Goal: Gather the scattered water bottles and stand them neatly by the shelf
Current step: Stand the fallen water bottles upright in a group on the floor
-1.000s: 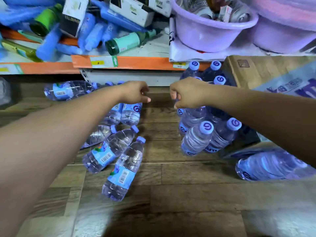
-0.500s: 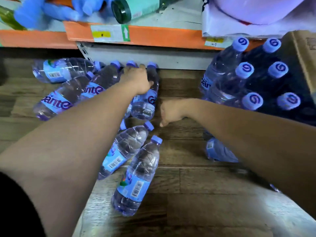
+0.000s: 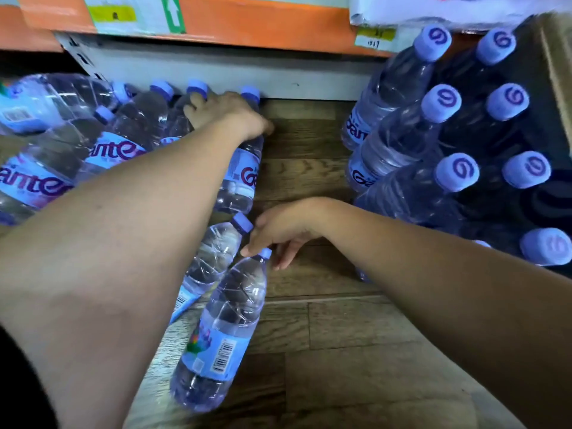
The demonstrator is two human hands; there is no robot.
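1. The water bottles are clear, ribbed plastic with rounded lilac screw caps and pale blue wrap labels; several lie on their sides on the floor, caps toward the shelf base (image 3: 216,75).
2. The nearest bottle (image 3: 219,332) lies flat in the foreground, barcode side of its label up, cap pointing away from the person. A second lying bottle (image 3: 210,258) sits touching it on the left, partly under the left forearm.
3. A third lying bottle (image 3: 243,174) stretches toward the shelf, purple lettering on its label.
4. More bottles (image 3: 62,156) are heaped on their sides at the far left.
5. At the right, the upright bottles (image 3: 433,134) stand in tight rows, each cap printed with a purple swirl.
6. The left hand (image 3: 226,114) is curled palm-down over the neck end of the third lying bottle, fingers bent around it.
7. The right hand (image 3: 281,233) is loosely open, fingers spread and pointing down, a fingertip touching the cap of the nearest bottle; it grips nothing.
8. The floor (image 3: 325,351) is matte wood-grain plank; the shelf edge (image 3: 247,23) above is orange with paper tags.
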